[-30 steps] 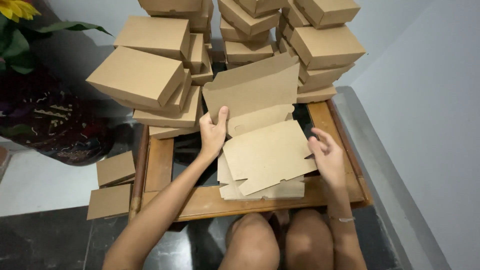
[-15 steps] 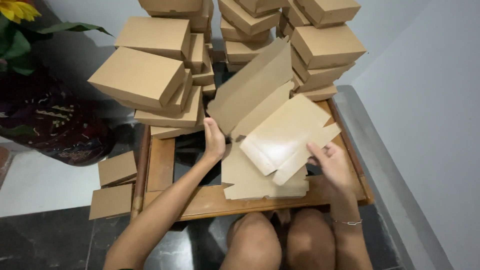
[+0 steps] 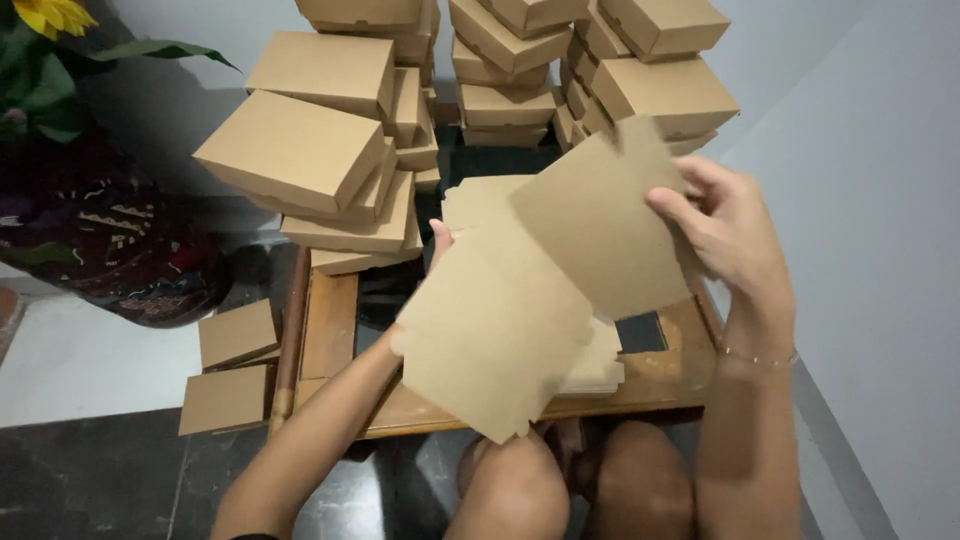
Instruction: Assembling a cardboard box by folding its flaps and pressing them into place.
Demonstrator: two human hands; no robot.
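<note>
Lifted since earlier: flat cardboard box blank [image 3: 540, 300], now above wooden table [image 3: 330, 330] front edge | my left hand [image 3: 437, 240] grips behind, fingers mostly hidden | my right hand [image 3: 725, 235] pinches top panel | step: folding blank; next, likely creasing side flaps.

Plain kraft-brown flat box blank [image 3: 540, 300], unprinted. The stacked folded boxes [image 3: 300, 150] show the same tan. The wooden table [image 3: 330, 325] is warm orange-brown. A yellow sunflower [image 3: 55, 14] sits over green leaves. The floor [image 3: 90, 480] is dark marbled stone.
</note>
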